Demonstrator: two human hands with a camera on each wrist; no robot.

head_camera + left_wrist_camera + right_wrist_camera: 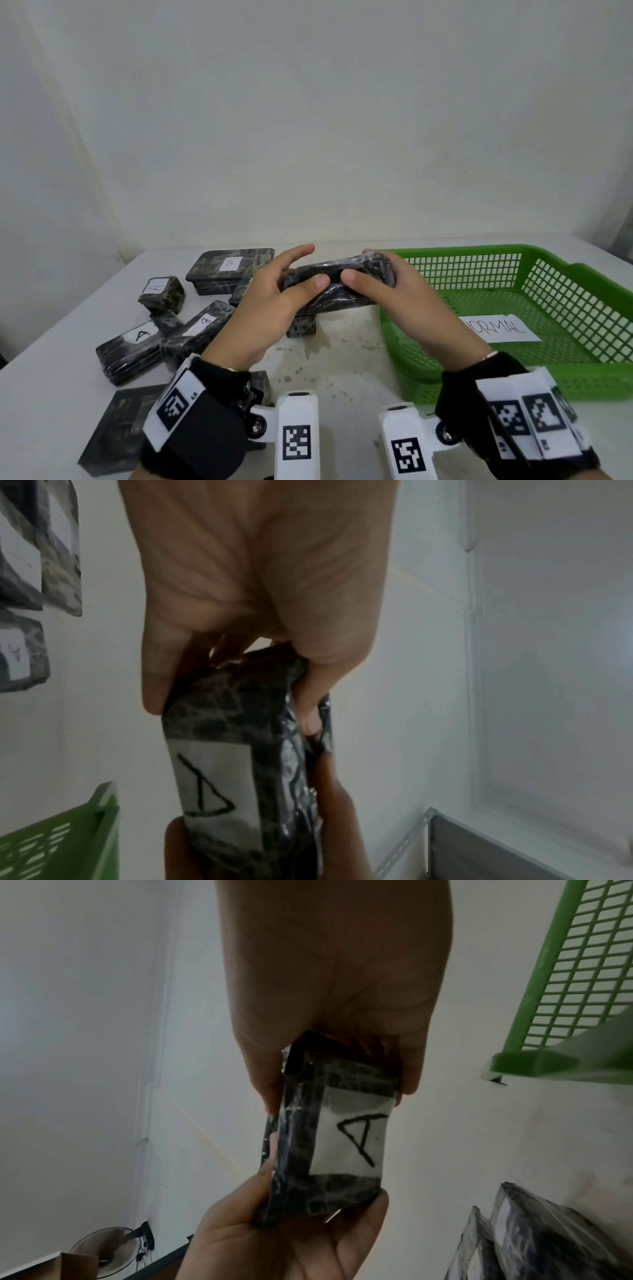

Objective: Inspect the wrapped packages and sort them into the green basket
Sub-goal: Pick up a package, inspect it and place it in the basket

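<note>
Overhead, from the head camera, both hands hold one dark wrapped package [337, 286] up above the white table [342, 356], between the pile of other packages on the left and the green basket [582, 301] on the right; the left hand [270, 308] has its thumb curled over the near face and its fingers behind, and the right hand [394, 301] clamps the other end the same way. On the table lie a package marked B [230, 275], a small cube-like package marked A [161, 294] and a flat package marked A [132, 349], close together and partly overlapping. Inside the basket lies a paper slip reading NORMAL [500, 328]. Next, the left wrist view looks along the palm: the fingers [154, 669] and thumb are curled round one end of the package, whose white label [212, 780] shows a hand-drawn A, and a corner of the basket shows at lower left. Lastly, the right wrist view shows the right hand gripping the near end of the same package, label facing the camera, with the left hand cupping the far end from below and the basket's mesh wall at upper right
</note>
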